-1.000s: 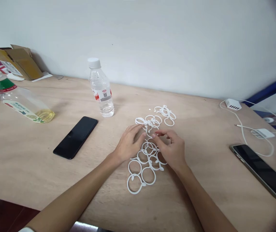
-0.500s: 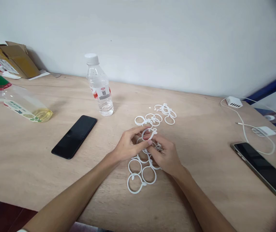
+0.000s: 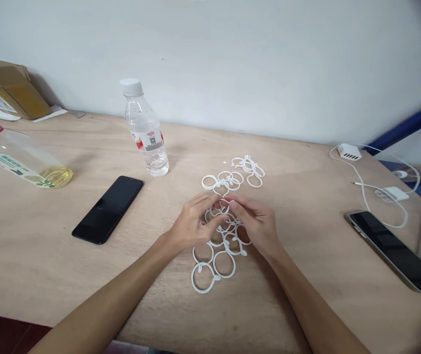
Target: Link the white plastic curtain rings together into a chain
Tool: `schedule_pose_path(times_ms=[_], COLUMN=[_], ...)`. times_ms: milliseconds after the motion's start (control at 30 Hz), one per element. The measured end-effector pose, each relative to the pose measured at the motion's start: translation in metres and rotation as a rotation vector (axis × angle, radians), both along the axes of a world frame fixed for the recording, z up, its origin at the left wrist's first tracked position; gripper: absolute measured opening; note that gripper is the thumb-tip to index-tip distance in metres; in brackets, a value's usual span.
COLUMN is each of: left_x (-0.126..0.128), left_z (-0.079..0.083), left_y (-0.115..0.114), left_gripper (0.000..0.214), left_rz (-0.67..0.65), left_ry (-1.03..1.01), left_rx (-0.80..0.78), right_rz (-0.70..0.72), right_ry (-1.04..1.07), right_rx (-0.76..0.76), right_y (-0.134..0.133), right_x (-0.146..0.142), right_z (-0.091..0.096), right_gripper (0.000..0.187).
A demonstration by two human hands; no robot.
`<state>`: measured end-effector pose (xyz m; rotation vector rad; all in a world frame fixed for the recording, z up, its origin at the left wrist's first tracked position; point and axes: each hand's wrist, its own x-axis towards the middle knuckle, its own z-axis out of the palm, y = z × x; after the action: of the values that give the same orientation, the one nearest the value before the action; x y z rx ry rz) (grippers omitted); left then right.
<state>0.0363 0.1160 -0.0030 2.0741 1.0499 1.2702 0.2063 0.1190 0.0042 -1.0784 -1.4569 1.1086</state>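
Observation:
My left hand and my right hand meet over a spread of white plastic curtain rings with small eyelets. Between them a single white curtain ring is held up. My right thumb and forefinger pinch its right side. The left fingers grip its far left edge, while the left thumb points across below it. Parts of the held ring are hidden by fingers. Just beyond the hands lies a small cluster of rings, with another cluster further to the right.
A black phone lies left of my hands, near an upright water bottle. Further left are a bottle with yellow liquid and a cardboard box. On the right are another phone, a white charger and cables.
My right hand has shifted its grip to the ring's right side, and its fingers have drawn away from the left hand. The ring sits slightly lower. The view has shifted a little.

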Motion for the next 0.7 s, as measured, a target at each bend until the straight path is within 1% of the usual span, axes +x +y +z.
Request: schedule_pose_path(times_ms=[133,233,300,367,433,467,500,567,633,700], left_x=[0.000,0.000,0.000,0.000,0.000,0.000,0.000,0.000,0.000,-0.001], left_z=[0.001,-0.001,-0.003,-0.004,-0.005,-0.005,-0.006,-0.006,-0.006,-0.005], left_y=[0.000,0.001,0.001,0.002,0.002,0.002,0.002,0.002,0.002,0.002], left_gripper=[0.032,0.033,0.035,0.036,0.038,0.038,0.039,0.042,0.048,0.049], left_rz=[-0.015,-0.007,0.017,0.036,0.044,0.045,0.044,0.029,0.000,-0.024], left_ry=[-0.010,-0.016,-0.005,0.010,0.028,0.042,0.062,0.105,0.143,0.187], left_rx=[-0.041,-0.053,-0.031,0.001,0.012,0.004,-0.012,-0.044,-0.058,-0.063], right_rz=[-0.034,-0.022,-0.036,-0.123,-0.231,-0.248,-0.236,-0.142,-0.032,0.029], right_ry=[-0.032,-0.036,-0.029,-0.077,-0.208,-0.294,-0.373,-0.493,-0.568,-0.630], right_rx=[-0.006,-0.028,-0.045,-0.034,0.011,0.039,0.068,0.128,0.191,0.249], right_y=[0.001,0.002,0.005,0.011,0.020,0.024,0.029,0.038,0.045,0.049], right_x=[0.002,0.003,0.004,0.007,0.011,0.012,0.014,0.016,0.016,0.015], right_z=[-0.001,-0.001,0.000,0.001,0.001,0.000,-0.002,-0.006,-0.011,-0.016], right_gripper=[0.019,0.022,0.026,0.029,0.030,0.029,0.028,0.029,0.029,0.029])
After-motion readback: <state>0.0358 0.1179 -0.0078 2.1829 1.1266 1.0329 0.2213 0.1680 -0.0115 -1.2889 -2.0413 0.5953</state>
